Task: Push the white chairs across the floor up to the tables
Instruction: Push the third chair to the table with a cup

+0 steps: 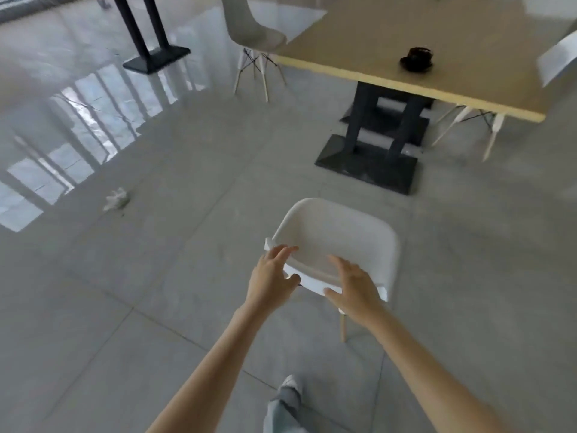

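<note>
A white chair (337,232) with light wooden legs stands on the grey tiled floor just ahead of me, its seat facing the wooden table (462,35), a short gap away from it. My left hand (268,276) is at the left end of the backrest's top edge, fingers spread over it and thumb behind it. My right hand (352,285) lies over the middle of the backrest, fingers apart. Neither hand is closed around the backrest.
The table stands on a black pedestal base (368,164). A grey-white chair (249,29) sits at its left end and another white chair (559,57) at the right. A black cup (416,59) rests on the tabletop. Crumpled paper (116,200) lies on the floor at left. Another table's black base (156,59) is far left.
</note>
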The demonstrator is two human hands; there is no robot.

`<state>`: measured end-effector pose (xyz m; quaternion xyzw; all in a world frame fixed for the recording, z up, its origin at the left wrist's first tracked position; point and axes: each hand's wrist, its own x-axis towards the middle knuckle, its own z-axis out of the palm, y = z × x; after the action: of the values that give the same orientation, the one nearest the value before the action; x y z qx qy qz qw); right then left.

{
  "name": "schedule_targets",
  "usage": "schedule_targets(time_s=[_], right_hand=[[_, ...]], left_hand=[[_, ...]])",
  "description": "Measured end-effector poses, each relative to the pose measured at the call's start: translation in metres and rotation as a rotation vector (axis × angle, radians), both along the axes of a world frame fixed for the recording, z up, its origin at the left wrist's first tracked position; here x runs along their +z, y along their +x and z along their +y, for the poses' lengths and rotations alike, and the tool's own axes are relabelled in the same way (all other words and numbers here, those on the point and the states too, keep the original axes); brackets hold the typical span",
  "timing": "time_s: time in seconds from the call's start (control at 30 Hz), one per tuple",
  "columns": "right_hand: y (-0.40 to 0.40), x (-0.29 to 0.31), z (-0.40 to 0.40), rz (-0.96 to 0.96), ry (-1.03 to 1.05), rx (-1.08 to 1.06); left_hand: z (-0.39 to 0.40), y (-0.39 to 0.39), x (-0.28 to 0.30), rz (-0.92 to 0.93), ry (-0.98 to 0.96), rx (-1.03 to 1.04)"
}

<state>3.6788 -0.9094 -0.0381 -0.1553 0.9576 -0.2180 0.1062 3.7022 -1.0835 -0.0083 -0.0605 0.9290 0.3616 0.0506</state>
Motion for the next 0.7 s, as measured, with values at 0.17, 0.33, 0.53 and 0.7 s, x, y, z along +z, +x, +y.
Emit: schedule_targets(time_s=[0.17,0.33,0.53,0.7], right_hand=[[-0.009,-0.020,-0.011,0.004,0.078,-0.042],[-0.004,-0.032,-0.019,0.154,0.102,-0.059],[-0.006,-0.035,-0.025,0.128,0.185,-0.129],[-0.008,-0.034,-0.029,0.071,0.190,-0.119]], left_hand=[[0.000,-0.039,-0.025,-0.125,-0.379,-0.354],[0.002,-0.053,-0.046,-0.146,-0.518,-0.537],[0.002,-0.069,-0.056,-0.088,-0.568,-0.690],[-0.002,-0.071,-0.062,-0.044,-0.549,-0.754]])
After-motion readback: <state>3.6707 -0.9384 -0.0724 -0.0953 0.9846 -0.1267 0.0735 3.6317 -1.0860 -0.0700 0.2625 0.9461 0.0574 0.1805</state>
